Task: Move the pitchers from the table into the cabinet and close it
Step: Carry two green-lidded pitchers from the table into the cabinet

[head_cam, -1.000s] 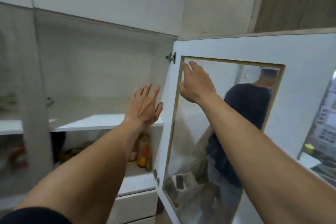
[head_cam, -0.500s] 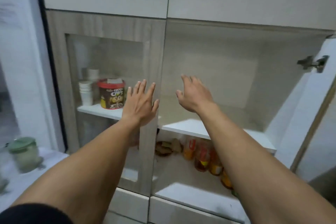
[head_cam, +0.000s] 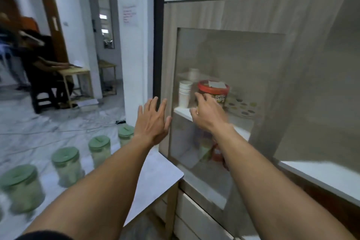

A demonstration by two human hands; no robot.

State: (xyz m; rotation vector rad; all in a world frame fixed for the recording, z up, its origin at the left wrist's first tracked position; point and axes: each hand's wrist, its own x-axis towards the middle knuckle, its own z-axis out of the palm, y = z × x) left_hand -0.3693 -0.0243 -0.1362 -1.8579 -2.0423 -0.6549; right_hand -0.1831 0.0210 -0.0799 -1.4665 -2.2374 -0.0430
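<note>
Several clear pitchers with green lids, one of them nearest (head_cam: 66, 163), stand in a row on the white table (head_cam: 155, 171) at lower left. My left hand (head_cam: 153, 121) is raised, fingers spread, empty, in front of the cabinet's left edge. My right hand (head_cam: 208, 113) is also empty with fingers apart, held before the shut glass door (head_cam: 224, 64) of the wood-grain cabinet. To the right the cabinet's other compartment stands open, with a white shelf (head_cam: 321, 179) showing.
Behind the glass are stacked paper cups (head_cam: 184, 93) and a red-lidded tub (head_cam: 213, 88). White drawers (head_cam: 194, 214) sit below. A person sits at a wooden table (head_cam: 76, 73) in the far left room. Cables lie on the marble floor.
My view has swung left from the open compartment to the glass door and the table with pitchers. Both hands moved left with it and stay empty.
</note>
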